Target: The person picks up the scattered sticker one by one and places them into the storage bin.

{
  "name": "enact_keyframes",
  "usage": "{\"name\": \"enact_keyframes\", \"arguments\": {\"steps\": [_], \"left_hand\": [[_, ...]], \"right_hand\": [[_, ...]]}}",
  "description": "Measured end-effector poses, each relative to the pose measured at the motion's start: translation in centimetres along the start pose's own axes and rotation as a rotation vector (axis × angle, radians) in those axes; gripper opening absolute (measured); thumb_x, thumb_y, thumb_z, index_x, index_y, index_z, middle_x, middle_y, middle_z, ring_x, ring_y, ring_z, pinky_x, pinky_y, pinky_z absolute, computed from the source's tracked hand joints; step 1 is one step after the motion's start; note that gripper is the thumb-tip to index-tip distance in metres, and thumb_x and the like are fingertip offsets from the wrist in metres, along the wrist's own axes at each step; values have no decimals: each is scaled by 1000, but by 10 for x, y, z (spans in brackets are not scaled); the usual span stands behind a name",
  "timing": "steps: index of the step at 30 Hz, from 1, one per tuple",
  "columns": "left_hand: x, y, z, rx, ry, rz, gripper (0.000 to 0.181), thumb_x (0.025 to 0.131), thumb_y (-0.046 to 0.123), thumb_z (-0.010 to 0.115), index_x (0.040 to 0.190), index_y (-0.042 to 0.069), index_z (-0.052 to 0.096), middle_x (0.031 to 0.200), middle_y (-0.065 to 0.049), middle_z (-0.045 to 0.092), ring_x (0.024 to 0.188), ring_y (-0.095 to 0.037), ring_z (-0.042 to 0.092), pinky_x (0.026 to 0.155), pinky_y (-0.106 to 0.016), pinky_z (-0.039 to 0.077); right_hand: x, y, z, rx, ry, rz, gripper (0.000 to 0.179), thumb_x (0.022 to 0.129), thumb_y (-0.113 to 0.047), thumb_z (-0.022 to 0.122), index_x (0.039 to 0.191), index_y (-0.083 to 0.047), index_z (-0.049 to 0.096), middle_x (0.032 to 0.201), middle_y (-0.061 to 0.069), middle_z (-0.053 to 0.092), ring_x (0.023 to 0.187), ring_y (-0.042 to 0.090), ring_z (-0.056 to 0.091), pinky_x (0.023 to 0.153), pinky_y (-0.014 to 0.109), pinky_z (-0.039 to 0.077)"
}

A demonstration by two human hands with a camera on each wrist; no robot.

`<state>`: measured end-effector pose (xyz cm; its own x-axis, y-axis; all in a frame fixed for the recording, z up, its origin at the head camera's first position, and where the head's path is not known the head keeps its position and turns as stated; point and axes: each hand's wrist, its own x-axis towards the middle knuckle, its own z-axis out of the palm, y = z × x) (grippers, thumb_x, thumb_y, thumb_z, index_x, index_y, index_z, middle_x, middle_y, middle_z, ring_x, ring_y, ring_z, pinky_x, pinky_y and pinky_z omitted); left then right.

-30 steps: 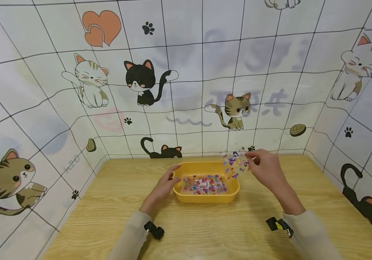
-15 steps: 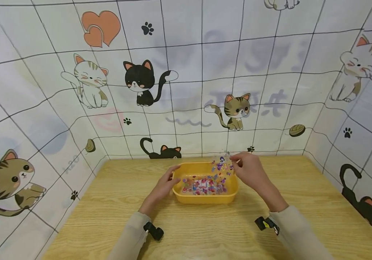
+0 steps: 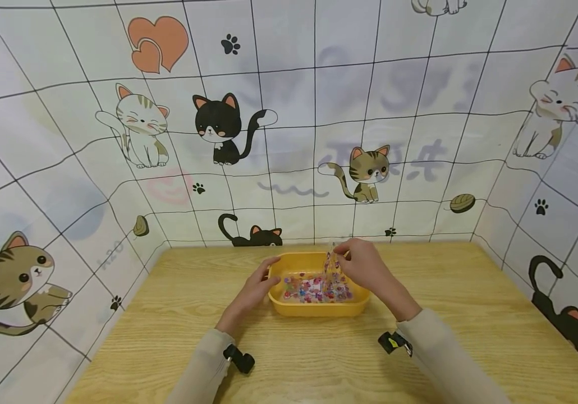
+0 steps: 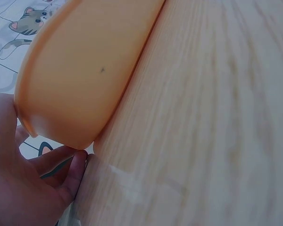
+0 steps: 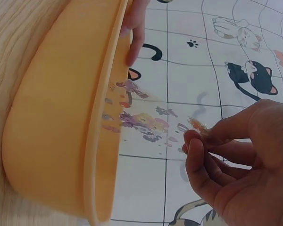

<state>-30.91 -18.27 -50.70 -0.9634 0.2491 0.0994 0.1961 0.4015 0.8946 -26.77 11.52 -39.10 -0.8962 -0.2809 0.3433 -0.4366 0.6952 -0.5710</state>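
A yellow plastic basin (image 3: 319, 309) stands on the table with several clear sticker sheets (image 3: 305, 290) lying in it, printed in red, purple and blue. My left hand (image 3: 255, 287) grips the basin's left end, its thumb over the rim. Between thumb and fingertips my right hand (image 3: 365, 266) pinches the edge of one transparent sticker sheet (image 5: 148, 123), dotted with small purple, yellow and orange figures. That sheet hangs steeply over the right half of the basin, its lower part overlapping the sheets inside in the head view. The basin's outer wall (image 4: 89, 70) fills much of the left wrist view.
The light wood table (image 3: 193, 331) extends around the basin on both sides and in front. Behind it and at both sides rises a white gridded wall covering (image 3: 289, 146) printed with cartoon cats. A black strap device (image 3: 239, 359) sits on the left wrist, another (image 3: 395, 343) on the right.
My right hand has moved left with the sticker sheet, from beside the basin's right end to over its inside. The sheet has turned more edge-on. My left hand stays on the rim.
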Motion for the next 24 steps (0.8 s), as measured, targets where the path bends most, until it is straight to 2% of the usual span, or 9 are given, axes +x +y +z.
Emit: {"name": "enact_keyframes", "arguments": {"steps": [5,9,11,15,17,19,20,22,24], "left_hand": [[-1,3,0,-15,12,8,54,103,23,58,156,25,45,164,-14,40,147,-45,41,119,-63,34],[-2,3,1,-29,17,24,54,103,19,57,156,21,45,159,-19,45,139,-45,49,112,-63,41],[-2,2,2,-26,11,25,53,104,19,57,156,22,45,158,-19,47,135,-43,53,109,-62,45],[-2,1,1,-9,0,10,53,104,22,57,156,26,45,157,-18,49,134,-40,55,108,-58,47],[-1,0,1,-6,-2,0,53,104,24,57,156,28,44,158,-16,48,136,-40,53,110,-58,46],[-1,-1,1,-5,-2,-5,53,104,25,57,156,29,44,159,-15,46,139,-41,51,112,-59,44],[-1,-1,0,-5,-4,-6,53,105,25,56,156,29,43,160,-15,46,140,-41,50,113,-59,43],[-1,0,0,-3,-4,-8,53,105,26,57,156,29,43,162,-13,43,142,-42,47,115,-60,41],[-1,0,0,-3,-4,-5,53,105,25,57,156,29,43,162,-13,43,143,-43,47,115,-61,40]], "right_hand": [[7,-4,13,72,-27,-14,24,99,-6,62,116,4,75,112,20,73,68,13,64,53,26,48],[8,-3,23,101,-52,7,25,100,-9,62,119,4,74,110,20,75,63,10,61,51,25,45],[6,-2,27,93,-73,30,26,100,-9,62,118,5,74,110,21,76,56,8,55,49,24,40],[3,2,31,59,-127,82,30,97,-1,56,120,8,73,117,25,74,44,8,31,46,23,27],[3,6,32,30,-155,88,32,95,4,53,121,9,72,120,27,73,44,9,27,48,23,28],[3,10,33,16,-179,100,35,92,8,51,119,9,73,120,28,73,45,9,30,51,24,31],[4,11,33,1,-187,99,33,91,8,52,115,8,75,113,26,75,46,8,33,52,24,33],[6,15,35,-32,-211,101,25,91,8,52,87,6,77,82,15,74,47,8,30,51,24,30],[8,18,37,-39,-231,119,32,90,7,52,61,-4,61,57,1,52,48,9,23,49,25,23]]}}
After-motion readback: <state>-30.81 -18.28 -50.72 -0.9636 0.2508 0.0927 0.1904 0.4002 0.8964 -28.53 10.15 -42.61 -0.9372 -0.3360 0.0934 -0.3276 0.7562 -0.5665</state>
